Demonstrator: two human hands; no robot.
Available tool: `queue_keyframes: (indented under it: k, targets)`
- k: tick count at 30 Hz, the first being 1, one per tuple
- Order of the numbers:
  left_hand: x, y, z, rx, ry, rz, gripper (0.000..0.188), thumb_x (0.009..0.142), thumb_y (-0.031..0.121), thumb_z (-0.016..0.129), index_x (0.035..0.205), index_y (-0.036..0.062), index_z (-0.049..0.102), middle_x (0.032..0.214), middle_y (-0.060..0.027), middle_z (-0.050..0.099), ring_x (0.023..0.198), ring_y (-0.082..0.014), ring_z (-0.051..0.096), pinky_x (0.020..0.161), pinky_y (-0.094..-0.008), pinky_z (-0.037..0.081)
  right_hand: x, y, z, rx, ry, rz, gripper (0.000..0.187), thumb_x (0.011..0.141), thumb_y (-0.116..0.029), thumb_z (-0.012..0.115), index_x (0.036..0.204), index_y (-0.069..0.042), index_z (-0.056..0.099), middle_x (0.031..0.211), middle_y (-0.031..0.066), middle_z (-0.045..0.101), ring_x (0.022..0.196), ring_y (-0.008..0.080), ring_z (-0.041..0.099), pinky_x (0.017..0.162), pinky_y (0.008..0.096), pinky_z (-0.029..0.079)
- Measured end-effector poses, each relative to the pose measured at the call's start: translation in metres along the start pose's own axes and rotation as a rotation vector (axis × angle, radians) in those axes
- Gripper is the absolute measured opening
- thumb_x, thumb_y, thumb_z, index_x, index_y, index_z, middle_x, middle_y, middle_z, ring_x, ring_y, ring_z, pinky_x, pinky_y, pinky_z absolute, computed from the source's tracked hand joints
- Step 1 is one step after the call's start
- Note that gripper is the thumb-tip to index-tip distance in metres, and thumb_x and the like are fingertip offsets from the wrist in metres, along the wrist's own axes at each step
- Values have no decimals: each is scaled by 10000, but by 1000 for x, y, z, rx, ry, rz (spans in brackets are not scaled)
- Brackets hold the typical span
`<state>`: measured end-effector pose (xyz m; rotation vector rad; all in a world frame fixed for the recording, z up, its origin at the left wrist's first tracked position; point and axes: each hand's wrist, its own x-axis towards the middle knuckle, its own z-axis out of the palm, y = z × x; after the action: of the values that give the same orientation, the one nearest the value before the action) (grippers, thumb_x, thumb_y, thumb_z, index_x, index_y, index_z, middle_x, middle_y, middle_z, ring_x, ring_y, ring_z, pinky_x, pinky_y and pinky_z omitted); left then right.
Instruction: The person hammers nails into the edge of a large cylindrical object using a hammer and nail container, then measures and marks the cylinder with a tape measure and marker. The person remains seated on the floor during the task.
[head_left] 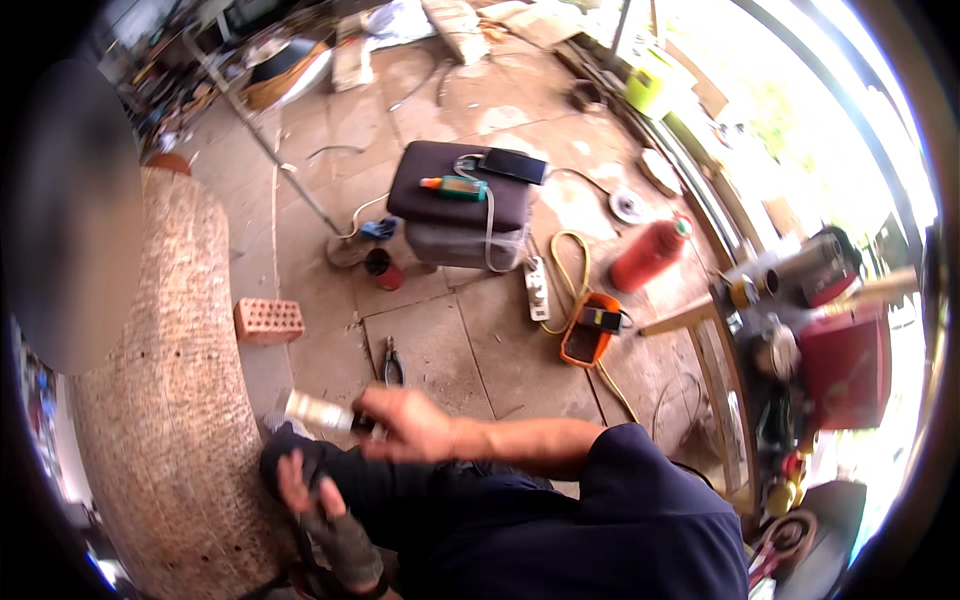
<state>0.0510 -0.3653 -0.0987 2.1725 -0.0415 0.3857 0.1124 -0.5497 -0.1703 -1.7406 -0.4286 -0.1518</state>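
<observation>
My right hand (415,425) is closed around the black end of a short, pale cream object (318,410). Motion blur hides what kind of object this is. It points left, over my bent knee in dark trousers. My left hand (335,530) wears a grey glove with bare fingertips. Its fingers are spread, slightly blurred, with nothing visible in them. That hand is beside the long, worn wooden slab (165,400) on my left. Pliers (392,362) with dark handles lie on the floor just beyond my right hand.
A red perforated brick (270,321) lies beside the slab. Ahead stands a dark padded stool (415,190) bearing a green bottle (462,188) and phone (513,165). Rightward are a power strip (537,290), an orange tray (580,347), a red flask (652,254) and a cluttered wooden bench (722,375).
</observation>
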Motion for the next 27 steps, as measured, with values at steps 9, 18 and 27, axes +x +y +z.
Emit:
queue_keyframes:
  k: [9,18,27]
  targets:
    - [11,17,23,-468,-334,-127,197,1060,242,491,1031,55,545,856,-28,565,791,-123,537,741,-279,444,-79,-5,-169,-1102,218,566,509,783,-116,662,1281,-65,571,1272,147,563,1145,324,548,987,457,460]
    - [-24,-34,-14,-284,-299,-64,227,1006,243,579,1073,27,591,837,-43,597,736,-136,549,667,-307,461,-224,14,-397,-1734,649,1456,257,799,-374,697,960,-181,748,1123,72,685,1084,291,632,812,441,516]
    - [-33,-40,2,-186,-271,220,165,995,160,553,1018,-4,553,818,-163,565,718,-318,577,648,-409,458,-343,56,-429,-1766,750,1144,322,895,-382,679,1062,-109,704,1044,73,695,969,269,665,756,405,528]
